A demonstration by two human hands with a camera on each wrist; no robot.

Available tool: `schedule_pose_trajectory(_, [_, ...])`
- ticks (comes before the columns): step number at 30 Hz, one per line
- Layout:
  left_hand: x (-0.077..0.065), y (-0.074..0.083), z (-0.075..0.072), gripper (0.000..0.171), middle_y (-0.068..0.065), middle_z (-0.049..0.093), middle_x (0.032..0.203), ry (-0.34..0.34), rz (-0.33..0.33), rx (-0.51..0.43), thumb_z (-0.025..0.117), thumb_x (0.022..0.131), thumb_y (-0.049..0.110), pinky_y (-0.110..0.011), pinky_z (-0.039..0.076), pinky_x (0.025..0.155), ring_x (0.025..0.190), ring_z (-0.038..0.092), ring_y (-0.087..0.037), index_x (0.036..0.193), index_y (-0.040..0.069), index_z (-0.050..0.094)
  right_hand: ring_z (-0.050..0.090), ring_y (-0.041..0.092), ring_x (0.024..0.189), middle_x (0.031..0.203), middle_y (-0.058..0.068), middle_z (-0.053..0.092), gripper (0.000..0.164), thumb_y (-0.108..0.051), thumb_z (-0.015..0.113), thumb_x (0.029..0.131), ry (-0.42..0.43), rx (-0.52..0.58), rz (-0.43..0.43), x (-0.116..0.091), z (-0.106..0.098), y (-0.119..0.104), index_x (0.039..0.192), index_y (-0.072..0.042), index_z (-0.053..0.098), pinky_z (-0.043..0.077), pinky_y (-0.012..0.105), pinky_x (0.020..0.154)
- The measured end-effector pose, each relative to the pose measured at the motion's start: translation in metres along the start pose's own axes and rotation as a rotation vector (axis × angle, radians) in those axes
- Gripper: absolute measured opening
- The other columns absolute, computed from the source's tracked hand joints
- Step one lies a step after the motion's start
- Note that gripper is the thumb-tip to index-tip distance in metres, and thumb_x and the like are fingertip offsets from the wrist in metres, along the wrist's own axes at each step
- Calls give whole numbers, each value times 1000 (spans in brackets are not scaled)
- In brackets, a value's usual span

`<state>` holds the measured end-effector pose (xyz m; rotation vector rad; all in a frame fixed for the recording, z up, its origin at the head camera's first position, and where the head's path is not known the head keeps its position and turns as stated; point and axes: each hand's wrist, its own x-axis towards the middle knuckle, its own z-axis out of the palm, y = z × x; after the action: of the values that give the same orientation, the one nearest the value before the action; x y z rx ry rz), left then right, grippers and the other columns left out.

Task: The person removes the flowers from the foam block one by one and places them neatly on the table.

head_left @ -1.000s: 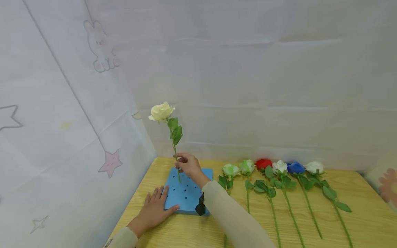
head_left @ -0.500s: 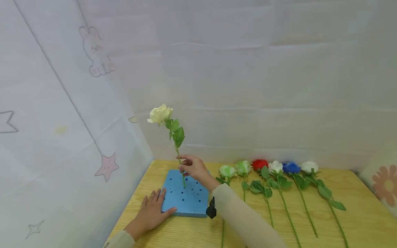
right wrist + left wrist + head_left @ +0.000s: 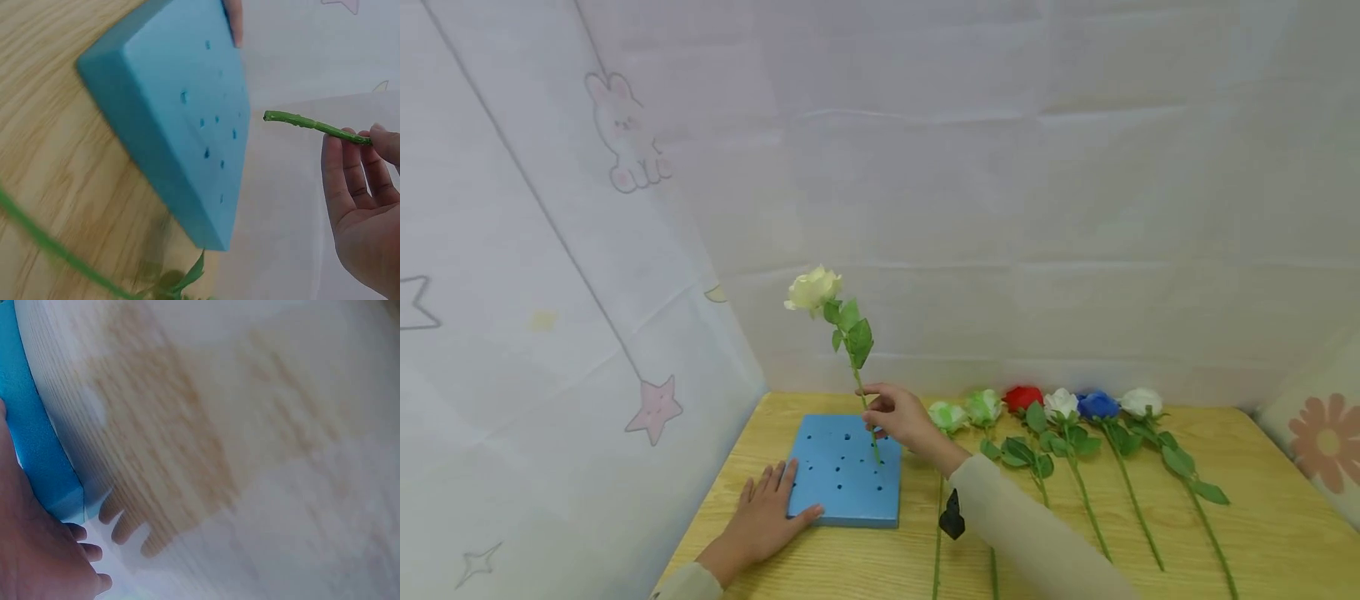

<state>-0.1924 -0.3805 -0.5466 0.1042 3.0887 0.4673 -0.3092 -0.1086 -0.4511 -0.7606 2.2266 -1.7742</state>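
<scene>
In the head view my right hand (image 3: pixel 904 414) pinches the green stem of a cream-white rose (image 3: pixel 814 289) between thumb and fingers. The rose leans left, its bloom high and its stem end over the right part of a blue foam block (image 3: pixel 820 467) dotted with small holes. In the right wrist view the cut stem end (image 3: pixel 275 116) sticks out past the fingers, apart from the block's holed face. My left hand (image 3: pixel 765 517) lies flat with spread fingers at the block's left edge, thumb along its front corner; the left wrist view shows it beside the blue side wall.
Several roses lie in a row on the wooden table (image 3: pixel 880 567) to the right: two pale green (image 3: pixel 983 407), one red (image 3: pixel 1024 398), one blue (image 3: pixel 1098 405) and two white (image 3: pixel 1141 402). My right forearm crosses over some stems. A printed cloth (image 3: pixel 925 208) hangs behind the table.
My right hand has carried the cream-white rose to the right over the block, its stem end now above the block's right part. The left hand stays at the block's left edge.
</scene>
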Motion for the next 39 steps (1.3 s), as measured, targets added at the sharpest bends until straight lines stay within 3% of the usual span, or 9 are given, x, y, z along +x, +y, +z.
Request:
schedule_pose_trajectory(7, [1,0,0,108,-23,22,165,6,3,-2,42,89,83,-73,6,115,152,16,-48,164,9,16,71,20,82,101,9,70,42,-11,68,99,-26,-41,2,-19,-15,1,139,-21,62,60,52,78])
schedule_pose_trajectory(15, [3,0,-1,106,-22,20,166,2,24,-8,42,91,81,-73,7,115,152,15,-47,164,10,15,69,40,95,108,16,70,43,-13,67,99,-38,-19,-8,-38,-36,6,141,-20,60,61,48,76])
schedule_pose_trajectory(24, [0,-1,1,105,-24,22,165,7,22,-11,44,91,80,-74,7,115,152,16,-48,164,9,16,70,31,87,104,18,69,42,-10,68,98,0,0,-5,-59,-57,13,139,-12,61,61,49,73])
schedule_pose_trajectory(31, [5,-4,2,108,-24,20,165,-4,17,-8,40,89,84,-74,6,115,152,15,-48,164,10,13,67,45,98,104,11,67,51,-15,70,98,12,-3,29,-79,-76,17,145,-6,54,60,51,78])
schedule_pose_trajectory(39, [3,-2,-1,108,-24,21,165,-17,16,-11,42,90,83,-75,6,114,151,16,-49,164,9,15,69,28,88,103,14,66,51,-13,68,99,55,-28,73,-97,-92,26,147,-8,52,61,49,75])
